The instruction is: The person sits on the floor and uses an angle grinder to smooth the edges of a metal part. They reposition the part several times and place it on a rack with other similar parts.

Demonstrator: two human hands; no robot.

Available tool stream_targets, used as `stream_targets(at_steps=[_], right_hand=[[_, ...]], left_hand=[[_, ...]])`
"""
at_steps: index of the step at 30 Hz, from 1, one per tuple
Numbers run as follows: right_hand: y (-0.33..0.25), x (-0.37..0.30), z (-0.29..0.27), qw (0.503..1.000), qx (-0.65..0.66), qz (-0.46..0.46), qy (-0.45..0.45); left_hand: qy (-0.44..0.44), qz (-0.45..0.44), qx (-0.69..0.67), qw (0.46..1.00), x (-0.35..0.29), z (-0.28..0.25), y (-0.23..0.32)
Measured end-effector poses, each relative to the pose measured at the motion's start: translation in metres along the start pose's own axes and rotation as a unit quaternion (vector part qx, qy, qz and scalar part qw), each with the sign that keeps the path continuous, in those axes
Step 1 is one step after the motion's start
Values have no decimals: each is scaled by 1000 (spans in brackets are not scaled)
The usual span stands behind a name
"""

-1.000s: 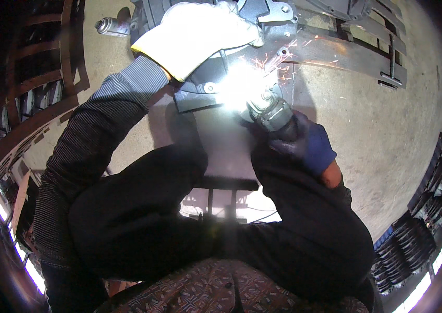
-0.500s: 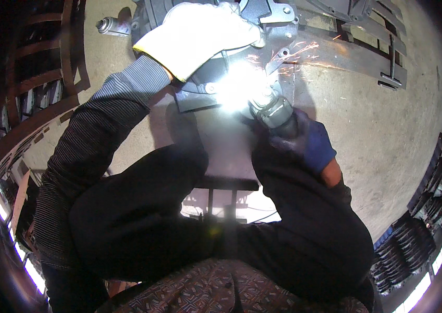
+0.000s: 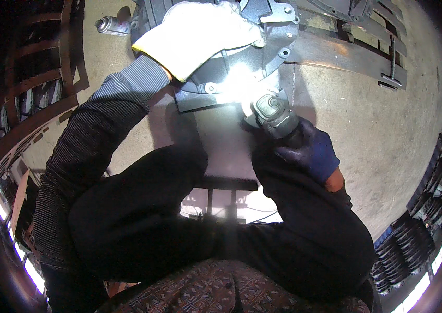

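In a pale work glove with a yellow cuff edge, my left hand [image 3: 195,39] grips the upper part of a dark grey metal casting [image 3: 278,34]; glare washes out most of its fingers. The casting has bolt holes along its rim and sits in front of my knees. My right hand [image 3: 309,148], in a dark blue glove, is closed round the body of an angle grinder [image 3: 273,112]. The grinder's head is by the casting's near edge. A white glare hides the disc and whether it touches the metal.
A spray can [image 3: 112,26] lies on the concrete floor left of the casting. Slatted dark boards [image 3: 336,55] lie at the far right, with a T-shaped metal bar [image 3: 392,65] on them. Brown metal racking [image 3: 64,47] stands on the left; stacked dark parts [image 3: 403,253] are at lower right.
The orange sparks right of the grinder are gone, and the glare is smaller. My right hand has drawn the grinder slightly down and right, turning its head upward. My left hand stays put.
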State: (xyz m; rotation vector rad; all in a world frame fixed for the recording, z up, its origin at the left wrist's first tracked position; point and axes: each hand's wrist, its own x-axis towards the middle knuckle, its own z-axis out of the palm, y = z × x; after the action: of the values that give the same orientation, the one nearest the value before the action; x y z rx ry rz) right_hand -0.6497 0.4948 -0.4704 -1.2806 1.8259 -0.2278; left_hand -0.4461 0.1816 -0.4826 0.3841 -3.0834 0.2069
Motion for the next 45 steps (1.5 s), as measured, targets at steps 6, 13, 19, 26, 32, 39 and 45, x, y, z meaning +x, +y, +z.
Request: stream_targets(at_steps=[6, 13, 19, 26, 32, 39, 45], right_hand=[[-5, 12, 1, 1000, 2, -8, 4], [-6, 8, 2, 999, -32, 20, -14], [4, 1, 3, 1000, -25, 3, -9], [-7, 17, 5, 1000, 6, -15, 7], [-2, -1, -2, 1000, -12, 10, -18], [0, -10, -9, 998, 56, 27, 15], [0, -11, -12, 995, 77, 55, -1]], left_hand=[[32, 20, 20, 999, -1, -21, 2], [-14, -18, 19, 1000, 1, -3, 3], [53, 8, 16, 998, -10, 24, -9], [21, -5, 30, 999, -8, 4, -2], [-46, -82, -9, 996, 7, 9, 1], [3, 69, -66, 995, -8, 13, -33], [56, 32, -30, 997, -7, 12, -35]])
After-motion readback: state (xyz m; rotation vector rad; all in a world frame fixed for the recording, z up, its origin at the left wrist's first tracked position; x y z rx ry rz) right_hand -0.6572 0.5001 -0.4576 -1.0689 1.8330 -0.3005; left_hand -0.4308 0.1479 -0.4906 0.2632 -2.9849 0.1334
